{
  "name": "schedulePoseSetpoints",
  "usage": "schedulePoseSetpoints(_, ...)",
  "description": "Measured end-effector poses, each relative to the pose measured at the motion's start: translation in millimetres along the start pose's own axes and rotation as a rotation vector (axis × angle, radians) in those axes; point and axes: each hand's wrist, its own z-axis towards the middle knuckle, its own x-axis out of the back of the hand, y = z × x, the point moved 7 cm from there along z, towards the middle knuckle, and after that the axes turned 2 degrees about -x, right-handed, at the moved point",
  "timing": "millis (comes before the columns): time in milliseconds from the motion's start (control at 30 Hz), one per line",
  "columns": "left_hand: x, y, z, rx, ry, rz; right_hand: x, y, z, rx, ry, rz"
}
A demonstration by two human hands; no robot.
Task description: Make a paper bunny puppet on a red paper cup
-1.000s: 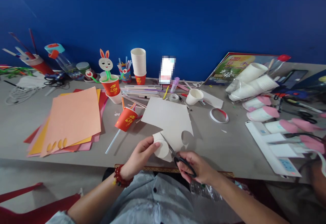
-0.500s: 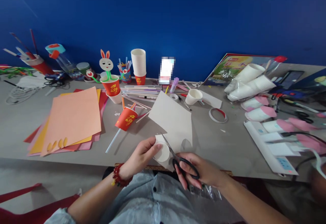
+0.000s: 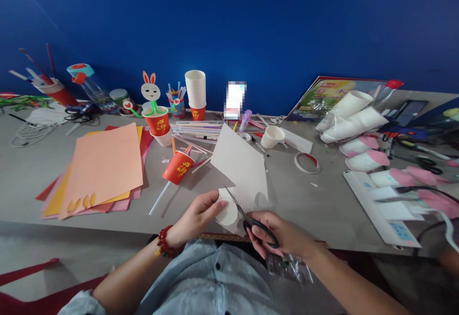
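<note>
My left hand [image 3: 204, 212] pinches a piece of white paper [image 3: 226, 214] between thumb and fingers at the table's front edge. A pale round shape shows on that paper. My right hand [image 3: 267, 233] grips black-handled scissors [image 3: 263, 233], their blades pointing up and left across the paper beside the round shape. Just beyond, a larger white sheet [image 3: 238, 159] lies on the table; I cannot tell whether it joins the held piece. To the left, a red paper cup [image 3: 178, 168] with straws lies tilted.
Coloured paper sheets [image 3: 107, 167] are stacked at left. Behind stand a rabbit-faced cup figure [image 3: 158, 124], a tall cup stack [image 3: 195, 90] and a pile of straws [image 3: 197, 131]. A white cup [image 3: 273, 137], a tape roll [image 3: 307, 163] and a power strip [image 3: 380, 210] are on the right.
The scissors and my right hand have moved slightly left, and the scissor handles look closer together. The larger white sheet has shifted a little left. My left hand keeps its hold.
</note>
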Motion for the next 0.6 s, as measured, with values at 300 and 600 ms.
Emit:
schedulePoseSetpoints(300,3.1,8.6,3.1,-0.013,-0.011,0.048,2.4,-4.0,1.0,-0.017,0.01,-0.03)
schedulePoseSetpoints(600,3.1,10.1,5.5,0.005,-0.034,0.031,7.2,-2.2,1.6,-0.027,-0.004,-0.033)
